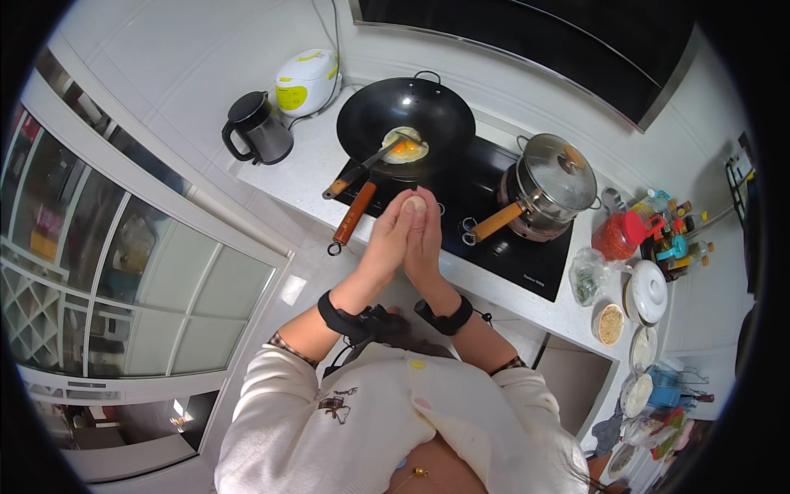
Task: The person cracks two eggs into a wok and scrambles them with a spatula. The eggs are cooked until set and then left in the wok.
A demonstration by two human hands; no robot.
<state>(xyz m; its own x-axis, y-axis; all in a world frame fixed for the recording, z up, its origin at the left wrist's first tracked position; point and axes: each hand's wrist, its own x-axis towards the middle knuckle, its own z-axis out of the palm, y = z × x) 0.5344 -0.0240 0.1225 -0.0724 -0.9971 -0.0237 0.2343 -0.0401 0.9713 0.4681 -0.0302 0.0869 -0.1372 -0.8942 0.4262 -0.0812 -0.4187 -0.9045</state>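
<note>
My left hand (389, 234) and my right hand (426, 238) are pressed together in front of the wok, fingers folded and thumbs side by side. Whether anything lies between them is hidden. Just beyond, a black wok (407, 102) sits on the cooktop (494, 179), its wooden handle (354, 214) pointing towards me. Inside it is egg (417, 154) with whitening edges and orange yolk. A spatula (364, 170) leans over the wok's near left rim, its blade on the egg and its handle end outside. Neither hand touches the wok or spatula.
A lidded steel pot (555, 179) stands on the right burner, its wooden handle (497, 222) towards me. A kettle (258, 129) and rice cooker (308, 83) stand left. Along the right counter are a red-lidded jar (617, 234), bottles and bowls. A range hood (524, 49) hangs above.
</note>
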